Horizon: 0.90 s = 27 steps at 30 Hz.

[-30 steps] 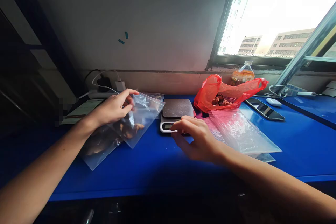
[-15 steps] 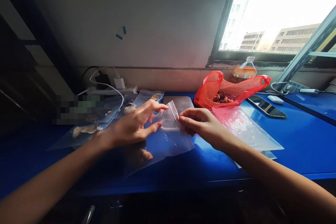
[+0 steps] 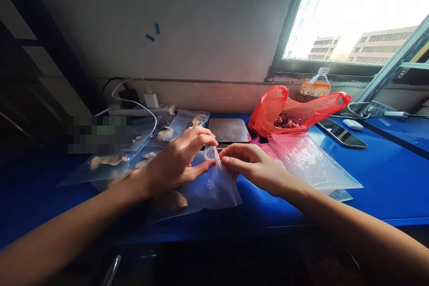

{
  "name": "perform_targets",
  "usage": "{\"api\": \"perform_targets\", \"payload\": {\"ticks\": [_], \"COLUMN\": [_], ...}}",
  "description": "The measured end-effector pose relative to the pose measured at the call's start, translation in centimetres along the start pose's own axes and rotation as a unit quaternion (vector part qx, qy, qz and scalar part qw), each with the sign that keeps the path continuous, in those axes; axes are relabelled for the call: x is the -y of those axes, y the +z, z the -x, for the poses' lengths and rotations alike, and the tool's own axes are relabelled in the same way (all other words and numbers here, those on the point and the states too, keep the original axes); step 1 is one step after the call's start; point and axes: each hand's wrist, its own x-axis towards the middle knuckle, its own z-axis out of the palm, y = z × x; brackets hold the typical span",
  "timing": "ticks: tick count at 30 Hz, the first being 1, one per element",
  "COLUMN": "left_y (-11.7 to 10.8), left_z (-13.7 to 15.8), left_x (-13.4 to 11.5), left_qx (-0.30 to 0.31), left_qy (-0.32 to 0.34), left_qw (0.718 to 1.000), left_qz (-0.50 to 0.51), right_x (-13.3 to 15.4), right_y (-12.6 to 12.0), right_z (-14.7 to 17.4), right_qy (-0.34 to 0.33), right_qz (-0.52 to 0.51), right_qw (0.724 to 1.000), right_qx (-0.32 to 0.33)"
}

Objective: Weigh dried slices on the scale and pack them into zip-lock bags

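Observation:
A clear zip-lock bag (image 3: 219, 190) lies partly on the blue tabletop, its mouth bunched upward between my hands. My right hand (image 3: 256, 163) is closed, thumb and index finger pinching the bag's edge. From the other side my left hand (image 3: 182, 158) has its curled index finger and thumb at the bag's mouth. Under the left wrist a brown dried piece (image 3: 174, 199) shows through plastic; I cannot tell which bag holds it. Just behind the hands sits a flat silver scale (image 3: 228, 130).
At left lie filled clear bags (image 3: 109, 161) with tan dried pieces. A red plastic bag (image 3: 268, 114) with dark reddish chunks stands back right, near a drink bottle (image 3: 315, 87). Flat clear bags (image 3: 315, 165), a phone (image 3: 342, 133), a white case (image 3: 353, 124) and a power strip (image 3: 140, 110) are around.
The bag's mouth, flatter before, is now bunched upright. My left fingers have moved right and closed in on its edge. My right hand has shifted slightly left and down, uncovering more of the scale.

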Motion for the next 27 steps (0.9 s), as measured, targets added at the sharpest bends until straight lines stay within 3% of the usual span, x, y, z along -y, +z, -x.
{"api": "perform_targets", "payload": {"ticks": [6, 16, 23, 27], "left_y": [-0.2, -0.5, -0.7, -0.6], "left_z": [-0.1, 0.2, -0.1, 0.1], "left_x": [-0.4, -0.8, -1.1, -0.9], "left_qx": [-0.001, 0.026, 0.032, 0.037], "left_qy": [0.028, 0.071, 0.092, 0.09], "left_qw": [0.999, 0.996, 0.993, 0.993], "left_qz": [-0.02, -0.055, -0.071, -0.068], "right_x": [0.3, 0.8, 0.3, -0.1], "right_y": [-0.1, -0.1, 0.0, -0.1], "right_z": [0.1, 0.2, 0.0, 0.0], "right_qy": [0.004, 0.067, 0.057, 0.023], "right_qz": [0.014, -0.034, -0.037, -0.035], "right_qw": [1.0, 0.995, 0.996, 0.994], "right_qx": [0.014, 0.061, 0.065, 0.103]}}
